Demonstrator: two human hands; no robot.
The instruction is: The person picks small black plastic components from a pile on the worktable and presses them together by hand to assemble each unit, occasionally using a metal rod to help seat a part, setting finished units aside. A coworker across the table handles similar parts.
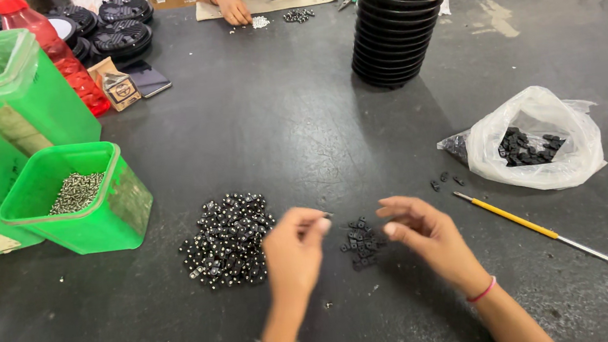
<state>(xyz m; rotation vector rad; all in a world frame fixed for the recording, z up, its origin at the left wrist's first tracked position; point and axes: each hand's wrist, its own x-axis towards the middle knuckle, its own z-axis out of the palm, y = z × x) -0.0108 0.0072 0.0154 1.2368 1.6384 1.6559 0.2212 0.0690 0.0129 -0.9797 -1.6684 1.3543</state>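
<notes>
L hand (295, 253) grip pinching tiny dark part, R hand (423, 231) grip pinched shut, contents unclear, over small black clips (361, 243) on dark surface (275, 120), w/ bigger clip pile (229, 240) beside

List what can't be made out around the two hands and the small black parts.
Head view only:
- What the left hand pinches: too small, covered by its fingertips.
- Whether the right hand holds anything: fingers curl over it.
- Shape of the small black parts: too small.
- Contents of the plastic bag: partly veiled by its film.
</notes>
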